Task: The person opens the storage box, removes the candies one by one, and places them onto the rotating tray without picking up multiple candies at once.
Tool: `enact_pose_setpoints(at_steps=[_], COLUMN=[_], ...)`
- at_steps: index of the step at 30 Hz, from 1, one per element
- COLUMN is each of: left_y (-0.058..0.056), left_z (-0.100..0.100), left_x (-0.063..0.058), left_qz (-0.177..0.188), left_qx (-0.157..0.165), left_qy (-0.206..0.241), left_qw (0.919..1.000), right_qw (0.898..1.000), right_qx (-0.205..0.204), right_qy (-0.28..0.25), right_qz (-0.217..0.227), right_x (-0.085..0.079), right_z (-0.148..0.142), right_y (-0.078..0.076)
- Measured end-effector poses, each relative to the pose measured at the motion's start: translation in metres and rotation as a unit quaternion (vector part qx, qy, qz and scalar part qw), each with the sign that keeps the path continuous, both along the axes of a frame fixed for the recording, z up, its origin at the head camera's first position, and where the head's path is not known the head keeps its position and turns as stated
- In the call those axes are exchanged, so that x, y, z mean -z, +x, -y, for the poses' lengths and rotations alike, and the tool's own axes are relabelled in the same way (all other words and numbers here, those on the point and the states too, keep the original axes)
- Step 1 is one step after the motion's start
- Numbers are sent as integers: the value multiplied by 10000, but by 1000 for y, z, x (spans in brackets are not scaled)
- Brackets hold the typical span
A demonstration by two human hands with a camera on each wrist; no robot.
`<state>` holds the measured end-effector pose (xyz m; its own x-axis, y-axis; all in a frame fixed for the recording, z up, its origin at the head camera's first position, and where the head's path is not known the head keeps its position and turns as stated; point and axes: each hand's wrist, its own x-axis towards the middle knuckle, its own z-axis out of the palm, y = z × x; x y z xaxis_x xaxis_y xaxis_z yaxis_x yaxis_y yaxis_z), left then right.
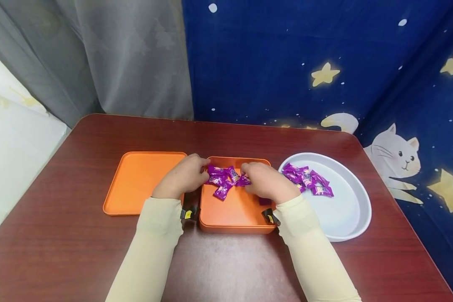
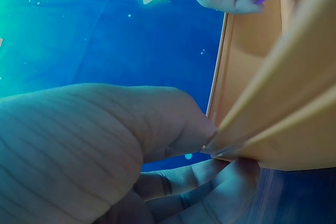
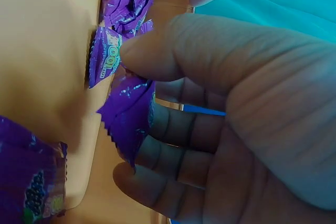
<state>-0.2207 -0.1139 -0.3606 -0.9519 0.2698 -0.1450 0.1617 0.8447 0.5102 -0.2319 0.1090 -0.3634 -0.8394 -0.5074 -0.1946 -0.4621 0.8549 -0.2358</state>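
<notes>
An orange box (image 1: 235, 214) stands mid-table with several purple-wrapped candies (image 1: 218, 179) inside, mostly in its far left part. My left hand (image 1: 185, 176) is at the box's far left corner; in the left wrist view its thumb and fingers pinch the rim (image 2: 247, 124). Inside the box, my right hand (image 1: 268, 180) holds a purple candy (image 3: 128, 114) between thumb and fingers, close beside other wrapped candies (image 3: 107, 56). One more candy (image 3: 31, 174) lies nearer the right wrist, partly covered by that arm in the head view.
To the left lies a flat orange lid (image 1: 143, 180), partly behind the left hand and sleeve. On the right a round white tray (image 1: 347, 214) holds several more purple candies (image 1: 309, 180). Curtains (image 1: 249, 63) hang behind the brown table (image 1: 60, 230).
</notes>
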Motion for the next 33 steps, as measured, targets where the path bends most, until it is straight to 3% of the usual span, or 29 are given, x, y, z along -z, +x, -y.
enact_pose_setpoints(at_steps=[33], left_y=[2], left_z=[-1], left_x=[-2], left_qz=[-30], left_qx=[-4], left_qy=[-35], left_qw=[10000], right_qw=[9999], right_qx=[-6], right_qy=[-32], right_qz=[-127], right_x=[-5], right_z=[-2], right_y=[3])
